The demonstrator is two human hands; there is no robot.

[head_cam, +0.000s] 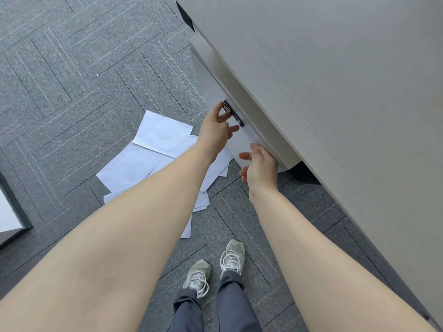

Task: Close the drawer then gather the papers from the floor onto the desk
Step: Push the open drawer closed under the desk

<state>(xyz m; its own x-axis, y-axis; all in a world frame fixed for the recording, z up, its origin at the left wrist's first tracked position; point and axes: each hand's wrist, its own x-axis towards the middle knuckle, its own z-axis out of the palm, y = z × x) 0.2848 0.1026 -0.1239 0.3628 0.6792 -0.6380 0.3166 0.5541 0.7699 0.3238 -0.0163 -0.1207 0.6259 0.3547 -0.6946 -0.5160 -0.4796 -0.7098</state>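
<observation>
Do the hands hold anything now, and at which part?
Neither hand grips anything. The left hand reaches to the drawer by its lock; the right hand lies open at the drawer's front.

2 grey sneakers [215,264] and grey trousers [215,307] stand on grey patterned carpet [72,80].

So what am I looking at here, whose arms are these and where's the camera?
The camera sits on a person's head, looking down, so the arms are the wearer's own, with their shoes below. The left hand reaches to the dark handle on a drawer under the pale desk; its fingers are loosely spread, and I cannot tell if they touch it. The right hand rests open against the drawer's front. Neither hand holds anything. White papers lie scattered on the grey carpet.
</observation>
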